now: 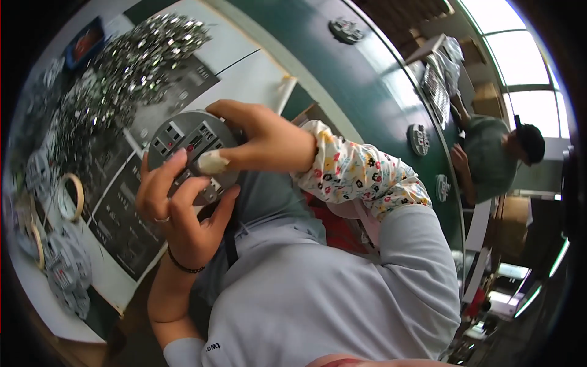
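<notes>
A round grey socket panel (160, 136) with rectangular openings and small red parts is held up over the table's near edge. My right hand (260, 136), in a floral sleeve cover, grips its far right rim, the thumb lying across the face. White wrapping covers that thumb's tip. From the near left, my left hand (183, 199) closes on the panel with curled fingertips pressed to its face. A ring and a dark bracelet show on this hand and wrist. Whether a small piece is pinched under the left fingertips I cannot tell.
Small shiny metal pieces (147, 58) form a heap on the worktable, beside a blue bin (85, 43). Tape rolls (72, 197) and stacked grey panels (64, 269) lie at left. Similar panels (347, 29) sit along a green conveyor (367, 92). A co-worker (492, 156) is beyond it.
</notes>
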Tool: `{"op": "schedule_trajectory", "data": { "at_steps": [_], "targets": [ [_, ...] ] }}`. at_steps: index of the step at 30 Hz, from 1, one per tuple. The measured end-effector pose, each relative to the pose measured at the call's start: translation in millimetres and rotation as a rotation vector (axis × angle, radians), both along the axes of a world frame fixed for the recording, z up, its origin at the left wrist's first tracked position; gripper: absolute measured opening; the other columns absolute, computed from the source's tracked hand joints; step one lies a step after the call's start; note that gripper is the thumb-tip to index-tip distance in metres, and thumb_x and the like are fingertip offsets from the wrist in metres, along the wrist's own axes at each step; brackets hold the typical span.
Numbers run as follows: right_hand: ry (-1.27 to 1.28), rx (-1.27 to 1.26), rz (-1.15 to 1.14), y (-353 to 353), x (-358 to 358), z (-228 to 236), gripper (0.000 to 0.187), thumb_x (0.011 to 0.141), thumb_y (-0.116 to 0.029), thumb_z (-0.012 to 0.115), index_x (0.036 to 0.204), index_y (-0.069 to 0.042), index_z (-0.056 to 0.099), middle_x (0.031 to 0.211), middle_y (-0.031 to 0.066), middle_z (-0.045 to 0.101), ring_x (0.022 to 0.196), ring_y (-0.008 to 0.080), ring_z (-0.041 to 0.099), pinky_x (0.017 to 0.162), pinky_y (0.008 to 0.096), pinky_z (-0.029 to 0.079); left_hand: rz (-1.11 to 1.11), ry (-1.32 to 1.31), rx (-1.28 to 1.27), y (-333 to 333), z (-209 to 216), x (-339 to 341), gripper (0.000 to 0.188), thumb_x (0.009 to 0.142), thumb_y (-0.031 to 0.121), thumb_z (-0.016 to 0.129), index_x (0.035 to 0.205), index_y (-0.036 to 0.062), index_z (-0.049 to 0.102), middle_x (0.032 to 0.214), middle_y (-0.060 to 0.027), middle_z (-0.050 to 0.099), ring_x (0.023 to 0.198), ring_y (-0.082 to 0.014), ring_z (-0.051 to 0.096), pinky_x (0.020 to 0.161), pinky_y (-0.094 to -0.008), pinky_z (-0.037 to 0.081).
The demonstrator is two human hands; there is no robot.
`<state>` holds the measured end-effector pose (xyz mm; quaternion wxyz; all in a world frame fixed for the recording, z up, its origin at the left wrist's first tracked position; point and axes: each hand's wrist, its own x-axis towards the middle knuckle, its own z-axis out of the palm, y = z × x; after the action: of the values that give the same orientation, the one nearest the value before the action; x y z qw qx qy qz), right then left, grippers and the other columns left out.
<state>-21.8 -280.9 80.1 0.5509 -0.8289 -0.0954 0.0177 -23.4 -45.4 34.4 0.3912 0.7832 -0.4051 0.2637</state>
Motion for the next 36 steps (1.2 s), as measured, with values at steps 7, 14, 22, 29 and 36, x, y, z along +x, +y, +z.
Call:
{"op": "schedule_trajectory", "data": {
  "at_steps": [7, 14, 22, 29, 36],
  "targets": [
    [0.341, -0.229, -1.141, -323, -44, -18, 0.049, 0.093, -0.050, 0.066, 0.089, -0.001, 0.071, 0.074, 0.0078, 0.065, 0.060, 0.0168, 0.061, 0.053, 0.0302, 0.047, -0.034, 0.100, 0.181, -47, 16, 15, 0.039, 0.087, 0.015, 0.076, 0.121, 0.0045, 0.059, 0.149, -0.0168, 0.043, 0.133, -0.0372, 0.041, 0.112, -0.0529, 0.033],
    [0.681, -1.372, -1.394, -505, -271, -74, 0.051, 0.091, -0.049, 0.058, 0.109, -0.004, 0.073, 0.110, 0.0229, 0.072, 0.106, 0.0399, 0.068, 0.091, 0.0474, 0.053, -0.066, 0.179, 0.226, -50, 9, 25, 0.020, 0.088, 0.002, 0.068, 0.108, 0.0038, 0.067, 0.140, -0.0143, 0.056, 0.133, -0.0324, 0.047, 0.111, -0.0462, 0.036],
    [0.096, -0.808, -0.991, -367, -230, -62, 0.017, 0.089, -0.007, 0.065, 0.103, -0.001, 0.073, 0.091, 0.0133, 0.071, 0.080, 0.0247, 0.069, 0.071, 0.0332, 0.054, -0.323, 0.585, 0.060, -70, -1, 24, 0.018, 0.087, 0.000, 0.067, 0.104, 0.0017, 0.068, 0.130, -0.0144, 0.062, 0.117, -0.0285, 0.060, 0.102, -0.0378, 0.045],
    [-0.499, -0.664, 0.290, -76, -7, 27, 0.043, 0.075, 0.013, 0.058, 0.115, -0.002, 0.066, 0.108, 0.0132, 0.065, 0.084, 0.0318, 0.067, 0.073, 0.0371, 0.055, -0.465, 1.234, -0.406, -69, 14, 16, 0.060, 0.090, 0.005, 0.071, 0.145, 0.0040, 0.046, 0.123, -0.0097, 0.063, 0.113, -0.0187, 0.060, 0.096, -0.0324, 0.049],
    [-0.535, -0.830, 0.089, 15, 103, -42, 0.025, 0.081, -0.001, 0.068, 0.106, -0.004, 0.066, 0.096, 0.0111, 0.064, 0.080, 0.0327, 0.065, 0.071, 0.0414, 0.054, 0.024, 1.061, -0.568, 51, -17, -9, 0.068, 0.089, 0.006, 0.075, 0.149, 0.0039, 0.043, 0.110, -0.0044, 0.062, 0.109, -0.0134, 0.060, 0.088, -0.0302, 0.052]
  ]
}}
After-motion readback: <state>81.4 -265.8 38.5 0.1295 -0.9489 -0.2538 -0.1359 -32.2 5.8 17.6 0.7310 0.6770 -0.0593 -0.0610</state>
